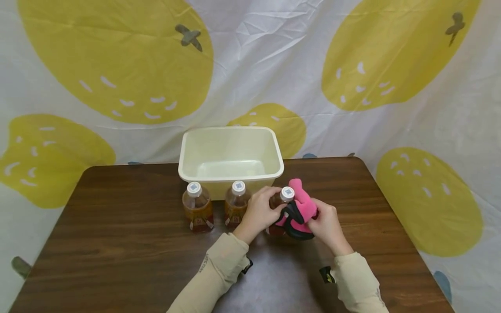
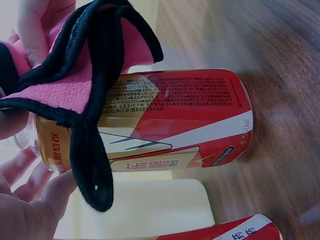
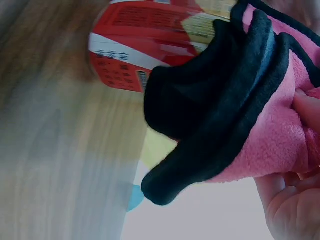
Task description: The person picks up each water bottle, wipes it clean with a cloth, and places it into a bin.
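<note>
My left hand (image 1: 259, 211) holds the rightmost drink bottle (image 1: 287, 194) by its upper part, with thumb and fingers around it below the white cap. The bottle stands upright on the table, and its red and gold label (image 2: 185, 120) shows in the left wrist view. A pink cloth (image 1: 303, 203) with black edging is bunched in my right hand (image 1: 328, 224). In the right wrist view the cloth (image 3: 265, 145) lies against the bottle's side and covers part of the label. Some of the right fingers are hidden behind the cloth.
Two similar bottles stand upright to the left, one at the far left (image 1: 198, 208) and one in the middle (image 1: 236, 206) near my left wrist. Behind them sits a cream plastic bin (image 1: 231, 178). The brown wooden table (image 1: 117, 243) meets a fruit-patterned curtain (image 1: 274, 56) at the back.
</note>
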The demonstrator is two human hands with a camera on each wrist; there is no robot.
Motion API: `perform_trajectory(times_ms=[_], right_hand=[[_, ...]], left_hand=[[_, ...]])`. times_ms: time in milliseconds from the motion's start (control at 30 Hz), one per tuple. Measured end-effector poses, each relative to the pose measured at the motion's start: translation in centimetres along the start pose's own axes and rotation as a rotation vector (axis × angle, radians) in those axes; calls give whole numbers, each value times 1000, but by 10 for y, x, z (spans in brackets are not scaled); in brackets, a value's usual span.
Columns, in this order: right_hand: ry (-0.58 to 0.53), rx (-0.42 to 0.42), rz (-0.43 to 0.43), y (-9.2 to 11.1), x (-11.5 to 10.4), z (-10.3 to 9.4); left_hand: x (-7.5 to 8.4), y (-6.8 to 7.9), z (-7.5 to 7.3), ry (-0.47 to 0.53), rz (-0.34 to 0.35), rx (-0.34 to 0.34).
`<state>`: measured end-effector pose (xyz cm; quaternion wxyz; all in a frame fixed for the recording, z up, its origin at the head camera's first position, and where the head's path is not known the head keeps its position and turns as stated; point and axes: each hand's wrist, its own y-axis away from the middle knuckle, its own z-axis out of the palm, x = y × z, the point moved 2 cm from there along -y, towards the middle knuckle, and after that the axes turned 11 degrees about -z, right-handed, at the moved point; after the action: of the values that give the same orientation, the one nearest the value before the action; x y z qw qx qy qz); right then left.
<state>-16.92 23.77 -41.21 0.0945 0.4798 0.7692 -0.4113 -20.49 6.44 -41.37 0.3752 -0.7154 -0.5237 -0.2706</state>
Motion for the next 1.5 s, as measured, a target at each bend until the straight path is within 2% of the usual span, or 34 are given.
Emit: perform_trajectory(times_ms=[100, 267, 400, 633, 767, 900, 1033, 1167, 1267, 1333, 1500], right_hand=[[0, 12, 21, 5, 2, 2], [-22, 21, 62, 13, 7, 7], [-20, 24, 40, 19, 14, 16], [21, -114, 88, 44, 43, 45], [19, -93, 84, 50, 46, 48], [6, -74, 83, 47, 39, 40], [-15, -20, 79, 34, 24, 22], [-40, 43, 1, 13, 6, 3], [-50, 32, -59, -1, -4, -4], [-50, 9, -67, -7, -8, -5], [-18, -3, -9, -5, -6, -3]], left_hand=[[0, 0, 0, -2, 6, 11], [-2, 0, -1, 5, -17, -12], [-2, -1, -3, 21, -15, -13], [-1, 2, -1, 26, 2, -19], [-1, 2, 1, 37, 4, -24], [-2, 1, 2, 44, 0, -20], [-2, 0, 3, 42, -11, -22], [-2, -1, 3, 25, -8, -15], [-3, -2, 2, 36, -27, -15], [-3, -2, 2, 42, -41, -21], [-3, -3, 1, 35, -65, -31]])
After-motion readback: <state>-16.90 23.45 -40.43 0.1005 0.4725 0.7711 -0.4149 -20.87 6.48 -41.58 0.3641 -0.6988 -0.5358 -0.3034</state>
